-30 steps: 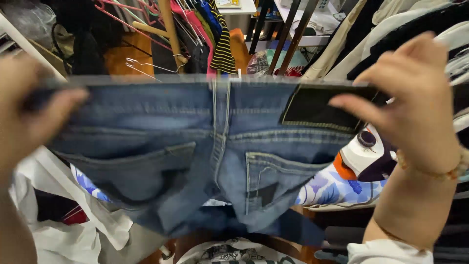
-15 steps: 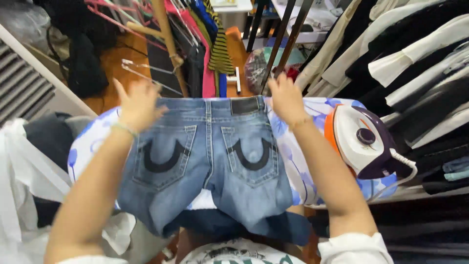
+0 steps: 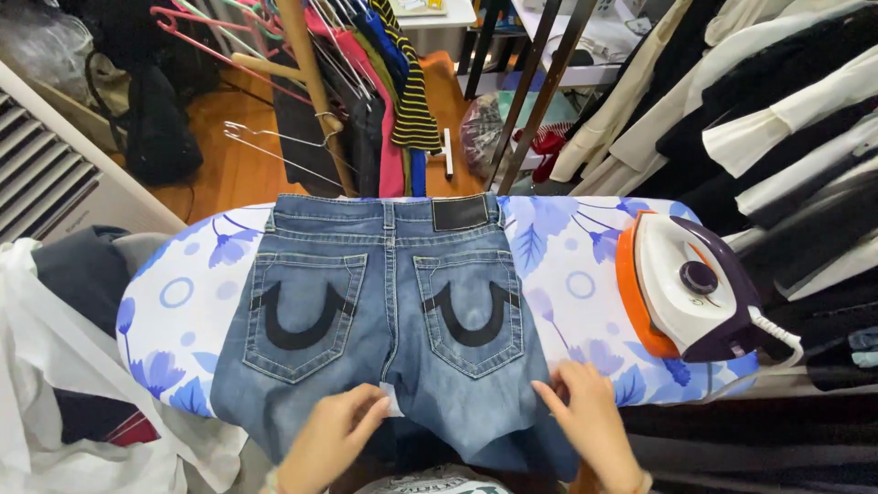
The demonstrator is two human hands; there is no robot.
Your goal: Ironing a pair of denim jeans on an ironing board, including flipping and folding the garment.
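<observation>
Head view: both hands (left hand point(image 3: 331, 437), right hand point(image 3: 585, 419)) flat on jeans point(image 3: 384, 311).

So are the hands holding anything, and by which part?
Nothing gripped: both left hand and right hand lie flat on the jeans, near the crotch.

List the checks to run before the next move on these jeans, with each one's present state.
1. Jeans lie back side up across the ironing board, waistband at the far edge: ok.
2. Left hand rests on the near part of the left leg: ok.
3. Right hand rests at the near edge of the right leg: ok.
4. Iron sits on the board's right end, apart from the jeans and both hands: ok.
5. Denim flat: not ok, folds show between the hands near the crotch.
6. Iron hot or switched on: cannot tell.
</observation>
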